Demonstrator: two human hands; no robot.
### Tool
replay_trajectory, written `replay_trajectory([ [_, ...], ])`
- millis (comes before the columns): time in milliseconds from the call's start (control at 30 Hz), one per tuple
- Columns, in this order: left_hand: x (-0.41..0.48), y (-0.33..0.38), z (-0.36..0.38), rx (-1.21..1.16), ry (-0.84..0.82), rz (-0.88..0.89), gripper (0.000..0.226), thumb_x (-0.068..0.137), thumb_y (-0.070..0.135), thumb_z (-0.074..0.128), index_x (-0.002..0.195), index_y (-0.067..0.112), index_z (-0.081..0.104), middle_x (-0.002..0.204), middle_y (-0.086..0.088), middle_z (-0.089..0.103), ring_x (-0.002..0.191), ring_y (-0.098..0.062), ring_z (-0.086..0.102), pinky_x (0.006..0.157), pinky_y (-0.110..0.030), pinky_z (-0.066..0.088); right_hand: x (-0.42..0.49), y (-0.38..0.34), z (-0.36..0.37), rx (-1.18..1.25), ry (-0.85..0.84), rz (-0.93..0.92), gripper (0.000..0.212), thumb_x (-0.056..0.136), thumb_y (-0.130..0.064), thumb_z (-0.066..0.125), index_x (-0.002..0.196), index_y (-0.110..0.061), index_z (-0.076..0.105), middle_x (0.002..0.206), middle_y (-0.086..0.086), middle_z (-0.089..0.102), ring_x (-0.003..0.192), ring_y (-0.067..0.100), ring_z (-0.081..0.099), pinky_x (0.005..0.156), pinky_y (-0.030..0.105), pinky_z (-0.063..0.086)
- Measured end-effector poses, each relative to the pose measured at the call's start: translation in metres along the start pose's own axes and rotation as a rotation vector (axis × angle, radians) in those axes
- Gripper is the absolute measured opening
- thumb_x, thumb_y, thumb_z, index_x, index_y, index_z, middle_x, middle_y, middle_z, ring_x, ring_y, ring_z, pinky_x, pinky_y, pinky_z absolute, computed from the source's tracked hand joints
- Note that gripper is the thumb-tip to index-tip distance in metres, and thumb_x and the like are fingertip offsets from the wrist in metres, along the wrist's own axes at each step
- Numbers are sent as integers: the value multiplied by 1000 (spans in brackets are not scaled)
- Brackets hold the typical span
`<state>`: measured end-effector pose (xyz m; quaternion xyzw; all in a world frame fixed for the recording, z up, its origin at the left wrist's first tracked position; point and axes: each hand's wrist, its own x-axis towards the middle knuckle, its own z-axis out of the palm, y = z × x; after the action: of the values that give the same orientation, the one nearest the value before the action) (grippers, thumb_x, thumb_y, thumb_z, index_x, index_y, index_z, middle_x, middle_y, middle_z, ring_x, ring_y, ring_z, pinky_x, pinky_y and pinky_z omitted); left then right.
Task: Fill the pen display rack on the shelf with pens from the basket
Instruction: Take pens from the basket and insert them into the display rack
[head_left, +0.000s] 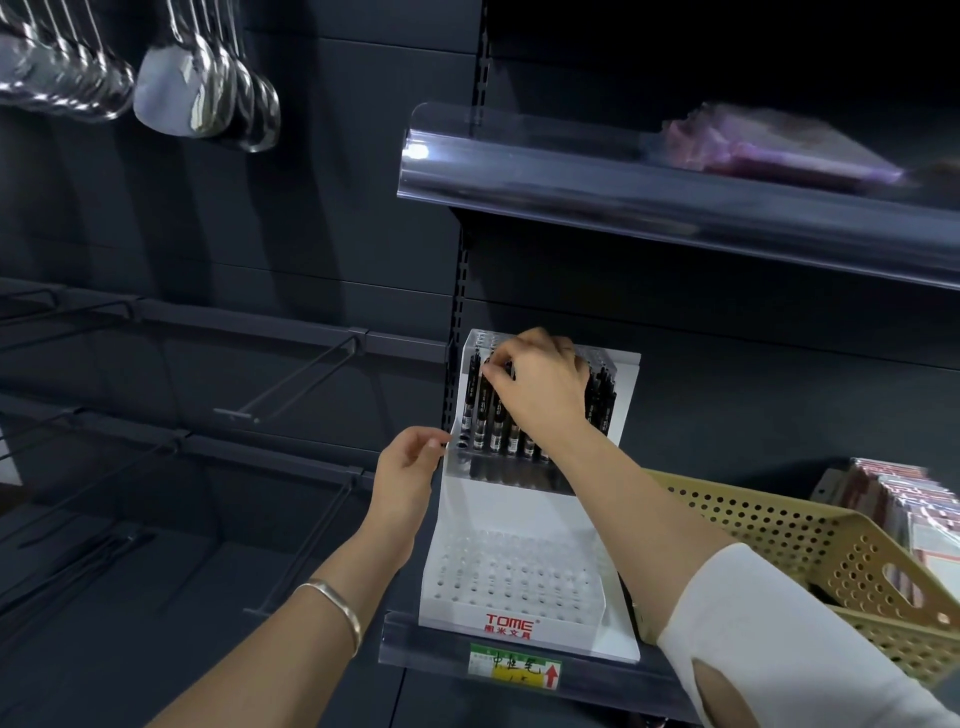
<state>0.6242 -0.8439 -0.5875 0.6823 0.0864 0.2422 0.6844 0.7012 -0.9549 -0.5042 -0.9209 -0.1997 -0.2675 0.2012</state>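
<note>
On the shelf (410, 642), at its front edge, stands the white pen display rack (511, 512), a stepped block drilled with holes. Its upper tier carries a row of black pens (497, 428) standing upright; the lower tier shows only vacant holes, as does one hole at the left end of the filled row.

Over that upper row the right hand (540, 387) reaches down, its grip closed in a pinch on the top of one pen (485, 395) near the left of the row. The left hand (405, 467) is at the rack's left edge, fingers curled and pinching it at the upper tier, apparently to steady it.

Just right of the rack, behind the right forearm, sits the tan perforated basket (789, 540); what it holds is hidden by the arm.

Judged from this, the step in hand is seating a pen in the upper tier, with the rack far from full. Next would come letting go once the pen stands straight, then reaching to the basket for another and aiming it at a free hole without knocking its neighbours.

Metal ladles (208, 93) hang up left, and bare hooks (291, 382) jut from the panel.
</note>
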Motion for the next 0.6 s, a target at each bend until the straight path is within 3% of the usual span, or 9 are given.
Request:
replay_trajectory([
  [300,-6,3,8,33,-23,6,19,97,10,42,94,13,60,89,5,59,82,-7,52,65,-20,38,-7,2,2,-25,23,-39,24,93,-36,49,108,-23,64,120,-2,55,120,24,43,100,40,30],
  [433,-14,11,17,46,-39,38,21,96,9,42,89,19,60,90,8,58,82,-5,51,64,-22,38,-25,13,-13,75,102,-123,22,94,-29,50,108,-19,64,119,2,55,115,24,45,97,37,36],
  [600,-34,17,54,91,-149,81,21,96,6,41,93,17,59,87,5,58,75,-1,52,65,-17,40,-64,55,-27,124,58,-151,23,94,-23,53,111,-14,64,116,2,54,110,22,45,94,28,34],
])
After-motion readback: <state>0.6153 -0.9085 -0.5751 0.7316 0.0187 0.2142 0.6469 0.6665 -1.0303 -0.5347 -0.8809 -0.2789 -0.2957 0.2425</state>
